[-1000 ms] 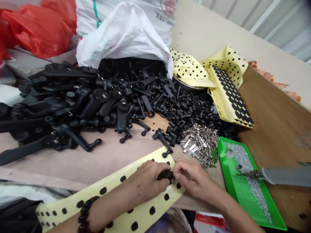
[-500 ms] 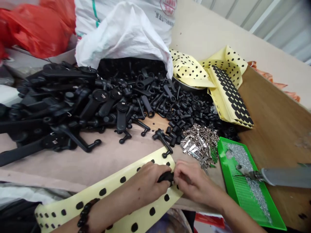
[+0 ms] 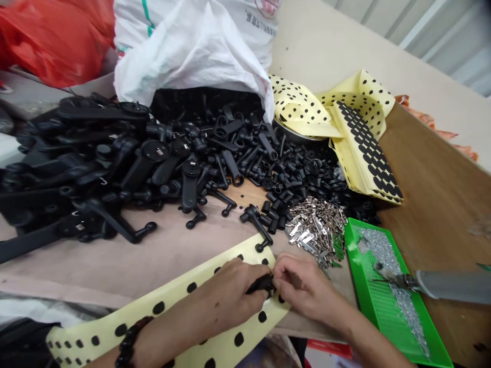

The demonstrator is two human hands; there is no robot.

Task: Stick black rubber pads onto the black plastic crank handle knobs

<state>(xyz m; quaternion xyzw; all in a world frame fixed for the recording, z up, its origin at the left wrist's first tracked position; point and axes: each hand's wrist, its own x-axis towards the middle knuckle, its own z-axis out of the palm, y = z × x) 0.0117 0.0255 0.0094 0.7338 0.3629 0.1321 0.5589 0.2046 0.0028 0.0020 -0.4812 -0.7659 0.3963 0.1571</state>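
We grip black part (image 3: 261, 284) over dotted sheet (image 3: 175, 289) with left hand (image 3: 238, 289) closed round it, likely to steady; right hand (image 3: 301, 286) pinched at part's end, hold unclear.

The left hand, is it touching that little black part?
Touching. The head view shows the left hand holding the black part, with its thumb and fingers pressed around it.

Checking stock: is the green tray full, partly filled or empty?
Partly filled: in the green tray, small silvery pieces lie along the right; perforated green floor shows at left.
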